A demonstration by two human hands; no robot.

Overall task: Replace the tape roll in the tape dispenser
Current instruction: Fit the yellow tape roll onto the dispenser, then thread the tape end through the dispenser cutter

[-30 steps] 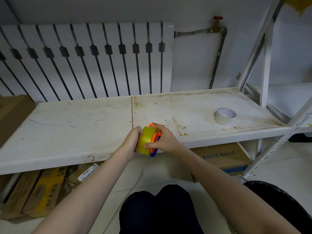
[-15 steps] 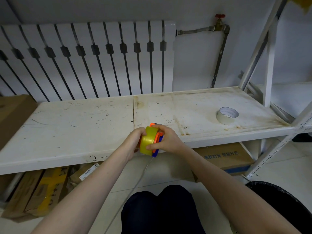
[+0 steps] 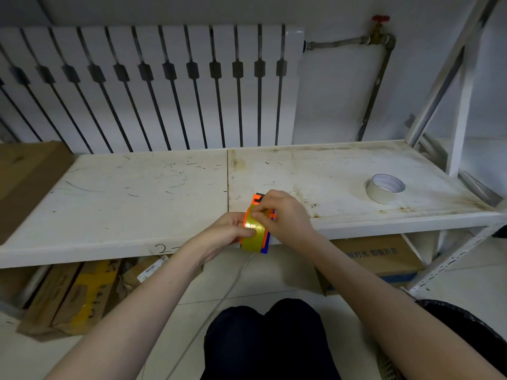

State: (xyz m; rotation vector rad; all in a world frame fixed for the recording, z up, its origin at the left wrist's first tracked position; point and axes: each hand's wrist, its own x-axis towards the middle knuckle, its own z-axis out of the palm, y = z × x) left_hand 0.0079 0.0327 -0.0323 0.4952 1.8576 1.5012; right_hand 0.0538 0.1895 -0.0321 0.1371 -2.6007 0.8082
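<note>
An orange and blue tape dispenser [image 3: 257,199] with a yellow tape roll [image 3: 255,237] in it is held over the front edge of the white shelf [image 3: 137,201]. My left hand [image 3: 225,231] grips the roll and dispenser from the left. The fingers of my right hand [image 3: 282,215] pinch the yellow tape on top of the roll. A second, pale tape roll [image 3: 385,188] lies flat on the shelf at the right, apart from both hands.
A white radiator [image 3: 153,86] and a pipe with a red valve [image 3: 380,20] stand behind the shelf. Cardboard boxes [image 3: 384,256] lie under the shelf, more boxes [image 3: 68,294] at lower left. A black bin [image 3: 472,333] sits at lower right. Shelf posts [image 3: 463,105] rise at right.
The dispenser with the yellow roll has turned so the tape's face points up. My right fingers have moved onto the top of the roll; both hands stayed at the shelf's front edge.
</note>
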